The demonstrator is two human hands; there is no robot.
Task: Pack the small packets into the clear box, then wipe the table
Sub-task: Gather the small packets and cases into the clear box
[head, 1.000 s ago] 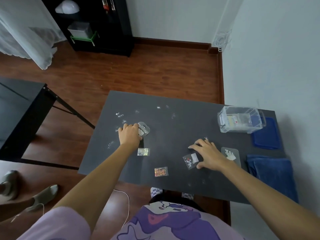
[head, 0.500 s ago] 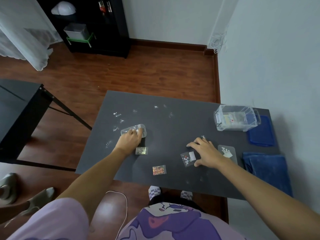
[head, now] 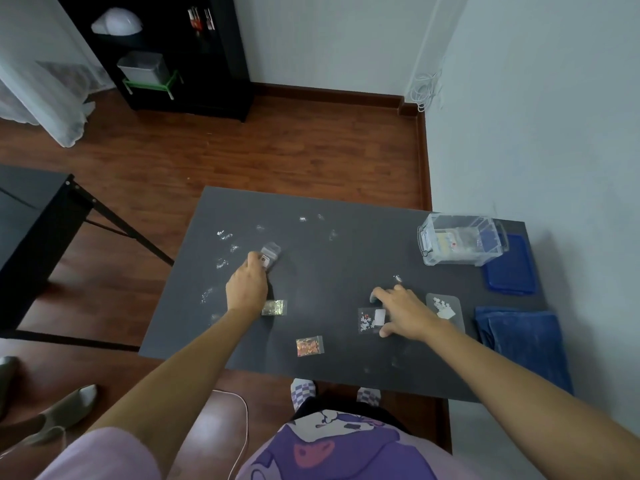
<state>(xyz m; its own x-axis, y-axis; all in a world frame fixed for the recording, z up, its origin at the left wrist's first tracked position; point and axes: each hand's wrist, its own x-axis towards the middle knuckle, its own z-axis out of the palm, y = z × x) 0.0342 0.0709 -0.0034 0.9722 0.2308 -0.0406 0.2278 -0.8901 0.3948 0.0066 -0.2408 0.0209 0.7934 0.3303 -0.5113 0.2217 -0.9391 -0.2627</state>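
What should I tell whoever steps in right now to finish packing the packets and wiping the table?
Left hand pinches a clear packet at the table's far left. Right hand rests open, fingers spread, on the packet with white bits.
Loose on the table: gold packet, orange packet, larger clear packet.
The clear box at far right already holds some items.
Left: box all five packets, then take the blue cloth and wipe off the white specks.
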